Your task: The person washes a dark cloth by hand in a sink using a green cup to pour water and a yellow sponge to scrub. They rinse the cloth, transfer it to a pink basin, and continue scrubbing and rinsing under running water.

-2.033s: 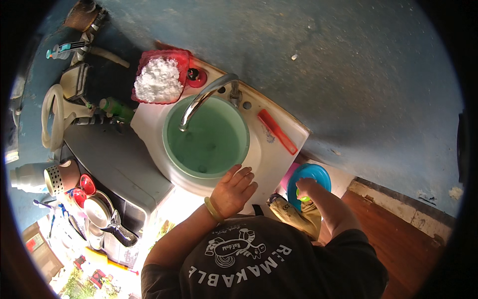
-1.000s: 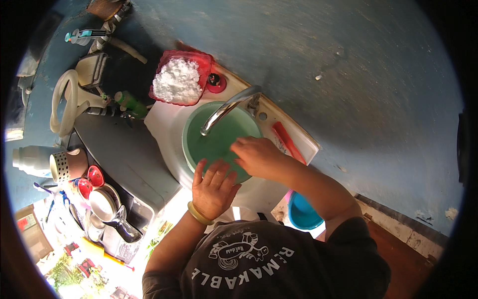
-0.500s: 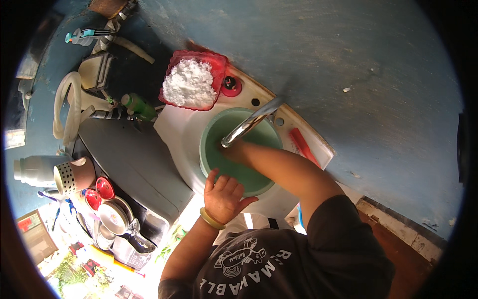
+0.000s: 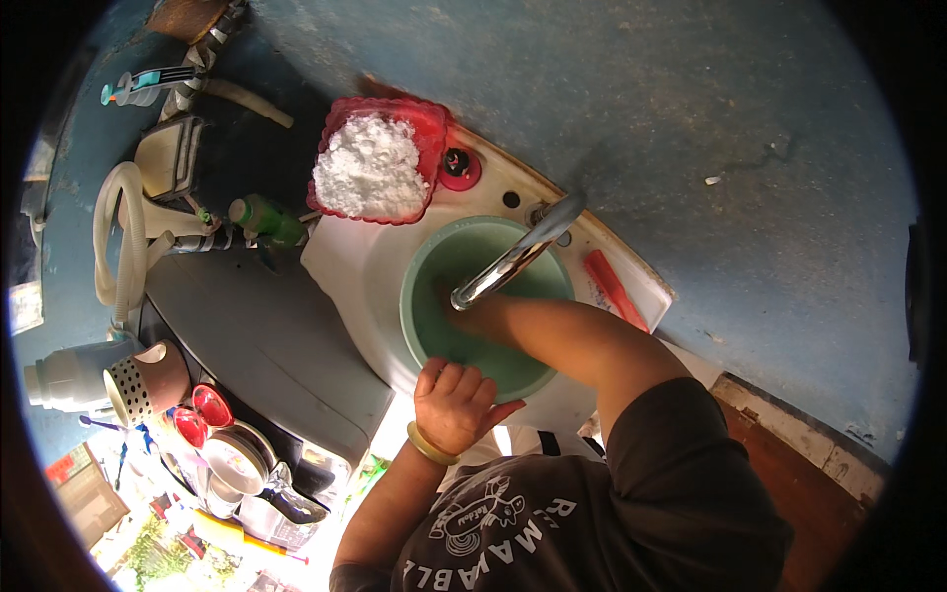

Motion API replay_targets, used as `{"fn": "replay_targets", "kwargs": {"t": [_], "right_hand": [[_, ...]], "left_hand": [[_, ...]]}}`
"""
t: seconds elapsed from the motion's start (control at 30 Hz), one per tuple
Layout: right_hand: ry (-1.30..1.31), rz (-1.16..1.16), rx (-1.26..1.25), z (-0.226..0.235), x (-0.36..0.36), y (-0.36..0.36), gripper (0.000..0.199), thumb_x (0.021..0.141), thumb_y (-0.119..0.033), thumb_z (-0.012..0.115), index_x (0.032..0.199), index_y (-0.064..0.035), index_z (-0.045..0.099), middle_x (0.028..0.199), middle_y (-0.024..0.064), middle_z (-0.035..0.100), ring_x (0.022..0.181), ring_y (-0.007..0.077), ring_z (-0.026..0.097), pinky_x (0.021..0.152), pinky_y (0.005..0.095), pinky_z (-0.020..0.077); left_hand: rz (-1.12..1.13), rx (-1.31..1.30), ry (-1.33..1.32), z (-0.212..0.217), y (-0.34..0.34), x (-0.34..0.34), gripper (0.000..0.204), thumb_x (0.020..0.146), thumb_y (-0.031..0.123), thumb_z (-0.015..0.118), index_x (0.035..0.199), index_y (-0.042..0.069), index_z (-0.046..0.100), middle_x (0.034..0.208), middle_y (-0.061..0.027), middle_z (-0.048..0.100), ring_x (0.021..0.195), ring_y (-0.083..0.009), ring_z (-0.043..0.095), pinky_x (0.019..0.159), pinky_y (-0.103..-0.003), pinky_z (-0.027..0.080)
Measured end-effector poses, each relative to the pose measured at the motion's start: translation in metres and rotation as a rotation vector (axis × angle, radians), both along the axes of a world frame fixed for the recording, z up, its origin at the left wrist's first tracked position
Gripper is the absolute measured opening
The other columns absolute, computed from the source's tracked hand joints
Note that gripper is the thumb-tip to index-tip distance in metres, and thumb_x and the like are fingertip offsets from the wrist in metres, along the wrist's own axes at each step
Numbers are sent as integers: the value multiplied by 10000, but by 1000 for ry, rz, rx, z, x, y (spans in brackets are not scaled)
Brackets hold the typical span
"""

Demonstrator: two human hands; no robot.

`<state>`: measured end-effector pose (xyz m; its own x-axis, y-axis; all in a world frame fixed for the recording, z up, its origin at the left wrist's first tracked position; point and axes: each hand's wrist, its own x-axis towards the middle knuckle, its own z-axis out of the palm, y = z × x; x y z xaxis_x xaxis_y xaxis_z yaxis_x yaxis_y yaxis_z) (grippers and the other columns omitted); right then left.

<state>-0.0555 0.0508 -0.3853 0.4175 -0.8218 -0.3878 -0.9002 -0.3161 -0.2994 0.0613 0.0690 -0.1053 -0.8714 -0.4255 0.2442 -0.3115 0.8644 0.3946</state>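
Note:
A round pale green basin [image 4: 418, 340] sits in the white sink [image 4: 370, 259], under a curved chrome faucet [image 4: 518, 259]. My right arm reaches into the basin from the right. My right hand [image 4: 456, 308] is down inside it, partly behind the faucet's end and in shadow, so its fingers do not show clearly. At the basin's near left rim is my left hand [image 4: 456, 407], a yellowish band on its wrist. Its fingers are curled on the rim, with the thumb out to the right.
A red scalloped tray [image 4: 431, 128] heaped with white powder or foam [image 4: 370, 168] stands on the sink's far left corner. A red object [image 4: 614, 286] lies on the right ledge. Left are a grey lid [image 4: 256, 326], a green bottle [image 4: 266, 219], a pale hose [image 4: 107, 242] and stacked dishes [image 4: 237, 462].
My left hand's fingers have gone from spread to curled on the basin's rim. My right hand stays inside the basin. The view has shifted slightly.

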Motion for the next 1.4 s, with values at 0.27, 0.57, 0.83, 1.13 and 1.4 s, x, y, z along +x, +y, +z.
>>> {"fn": "replay_targets", "kwargs": {"t": [0.27, 0.57, 0.83, 1.13, 1.4], "right_hand": [[-64, -105, 103, 47, -3, -13, 285, 840, -169, 573, 1084, -81, 691, 1139, 100, 675, 1067, 265, 637, 924, 454, 479], [-19, 70, 106, 12, 2, -8, 346, 824, -211, 603, 1137, -81, 673, 1174, 105, 668, 1049, 267, 647, 916, 450, 490], [9, 239, 99, 22, 5, -20, 387, 831, -225, 596, 1182, -68, 640, 1193, 109, 661, 1028, 271, 659, 890, 414, 509], [-64, -32, -13, 94, -19, 12, 331, 822, -267, 622, 1076, -61, 673, 1038, 121, 691, 976, 259, 667, 808, 402, 522], [134, 224, 531, 188, -35, -1, 224, 823, -212, 592, 942, -51, 692, 845, 130, 696, 783, 301, 675, 703, 413, 531]], "left_hand": [[8, -4, 2, -3, -3, 5, 363, 646, 425, 784, 734, 123, 603, 760, -12, 539, 756, -214, 526, 843, -382, 432], [16, 0, 12, -2, -3, 6, 363, 645, 423, 784, 724, 125, 592, 746, -11, 527, 735, -217, 513, 825, -381, 428], [15, -19, 24, -6, -4, 5, 360, 645, 425, 783, 732, 130, 597, 746, -6, 520, 734, -211, 512, 816, -374, 425], [-2, -29, 44, -6, -4, 0, 370, 636, 441, 784, 724, 133, 599, 740, -8, 525, 734, -208, 516, 817, -371, 426], [-12, -18, -8, -3, -7, 8, 380, 614, 435, 792, 677, 135, 568, 774, -6, 568, 777, -220, 540, 837, -380, 410]]}}
